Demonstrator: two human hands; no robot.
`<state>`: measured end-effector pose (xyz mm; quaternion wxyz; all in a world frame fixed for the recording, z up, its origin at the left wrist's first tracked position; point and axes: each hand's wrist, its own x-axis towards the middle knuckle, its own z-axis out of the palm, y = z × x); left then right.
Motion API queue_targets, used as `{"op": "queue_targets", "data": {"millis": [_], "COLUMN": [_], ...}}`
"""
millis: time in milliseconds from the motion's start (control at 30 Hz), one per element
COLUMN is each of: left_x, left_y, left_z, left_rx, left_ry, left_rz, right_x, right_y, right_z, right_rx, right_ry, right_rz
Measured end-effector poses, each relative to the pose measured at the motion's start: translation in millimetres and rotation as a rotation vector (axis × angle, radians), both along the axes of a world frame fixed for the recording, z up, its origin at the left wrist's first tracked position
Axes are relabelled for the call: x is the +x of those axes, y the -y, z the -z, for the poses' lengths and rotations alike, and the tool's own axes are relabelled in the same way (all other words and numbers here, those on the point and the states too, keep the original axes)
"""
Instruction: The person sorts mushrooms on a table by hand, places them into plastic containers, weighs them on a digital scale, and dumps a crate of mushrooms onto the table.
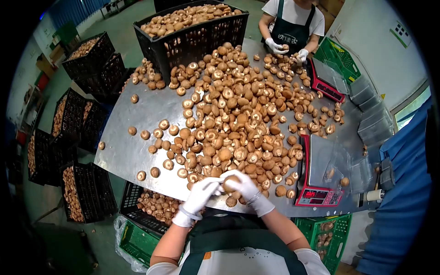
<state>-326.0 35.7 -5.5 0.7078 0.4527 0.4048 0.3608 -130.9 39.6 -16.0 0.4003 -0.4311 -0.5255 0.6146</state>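
Note:
Both of my hands wear white gloves and meet at the table's near edge, before a large heap of brown shiitake mushrooms (243, 114). My right hand (245, 187) is closed around one shiitake mushroom (230, 184), its brown cap showing between the fingers. Right beside it, my left hand (201, 195) has its fingers bent together towards that mushroom. What the left fingertips pinch, if anything, is hidden. A loose mushroom (231, 201) lies just below my hands. To the right stands a red scale (316, 196) with a lit display and a clear plastic box on its plate.
A black crate (201, 39) full of mushrooms stands at the table's far side. Across the table, a person in gloves (293, 27) handles mushrooms beside a second scale (327, 89). Clear boxes (375, 126) stack at right. More crates (80, 192) fill the left floor; a green crate (339, 238) sits below right.

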Motion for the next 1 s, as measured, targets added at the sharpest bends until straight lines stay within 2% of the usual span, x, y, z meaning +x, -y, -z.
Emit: {"op": "queue_targets", "data": {"millis": [33, 67, 100, 133, 200, 233, 267, 300, 333, 400, 467, 533, 633, 667, 733, 767, 800, 867, 900, 967, 1000], "left_x": [-13.5, -25.6, -37.5, -50.8, -65.7, -64.2, -62.4, -61.4, -59.9, -49.7, -40.9, -40.1, -41.7, -42.8, -41.1, -43.1, -38.6, -29.0, -29.9, -32.8, -33.5], "left_y": [-1.8, -3.2, -4.8, -7.0, -10.4, -12.9, -17.3, -21.1, -25.9, -33.3, -40.9, -48.6, -48.7, -47.0, -35.1, -28.5, -21.6, -3.5, 4.7, 21.9, 28.0], "left_z": [-3.0, -1.3, -2.2, 5.5, 15.9, 20.5, 24.4, 28.6, 36.9, 44.3, 42.3, 55.8, 67.6, 70.6, 49.0, 31.2, 22.2, 14.4, 23.4, 30.5, 25.6], "left_rx": [-0.025, 0.106, 0.066, 0.081, 0.164, 0.162, 0.243, 0.328, 0.341, 0.684, 0.713, 0.663, 0.684, 0.585, 0.146, 0.037, 0.033, -0.171, -0.203, -0.334, -0.388], "left_ry": [-0.001, -0.107, -0.198, -0.243, -0.400, -0.400, -0.532, -0.667, -0.710, -1.048, -1.102, -1.060, -0.902, -0.749, -0.197, -0.085, -0.082, 0.070, 0.045, 0.083, 0.137], "left_rz": [-0.052, -0.186, -0.327, -0.426, -0.531, -0.533, -0.550, -0.568, -0.485, -0.415, -0.305, -0.267, -0.433, -0.468, -0.446, -0.347, -0.347, -0.304, -0.233, -0.221, -0.205], "right_x": [11.2, 24.5, 35.4, 41.0, 60.9, 61.4, 60.3, 47.7, 38.0, 16.1, 4.9, 1.4, 11.8, 19.8, 39.6, 47.5, 56.0, 58.9, 56.7, 46.1, 39.0], "right_y": [-1.0, -0.2, 1.9, 6.8, 10.1, 17.7, 26.5, 35.0, 41.4, 51.8, 52.1, 46.5, 39.4, 36.7, 31.6, 27.6, 27.1, 26.1, 28.0, 34.7, 35.9], "right_z": [-5.5, -12.6, -23.8, -40.1, -29.5, -26.3, -24.7, -37.4, -34.1, -37.3, -20.1, -14.1, 4.7, 9.7, 14.3, 15.6, 26.9, 31.8, 21.2, -12.9, -16.2], "right_rx": [-0.173, -0.346, -0.330, -0.282, -0.074, 0.057, 0.191, 0.160, 0.292, 0.218, 0.205, 0.257, 0.293, 0.288, 0.228, 0.170, 0.049, 0.111, 0.111, 0.128, 0.270], "right_ry": [-0.230, -0.460, -0.427, -0.336, 0.015, 0.217, 0.415, 0.499, 0.693, 1.055, 1.264, 1.315, 1.217, 1.220, 0.739, 0.531, 0.401, 0.392, 0.391, 0.771, 0.987], "right_rz": [0.036, 0.074, 0.157, 0.244, 0.125, 0.048, -0.031, -0.051, -0.087, -0.240, -0.362, -0.342, -0.256, -0.251, -0.098, -0.048, -0.008, 0.062, 0.057, -0.060, -0.152]}}
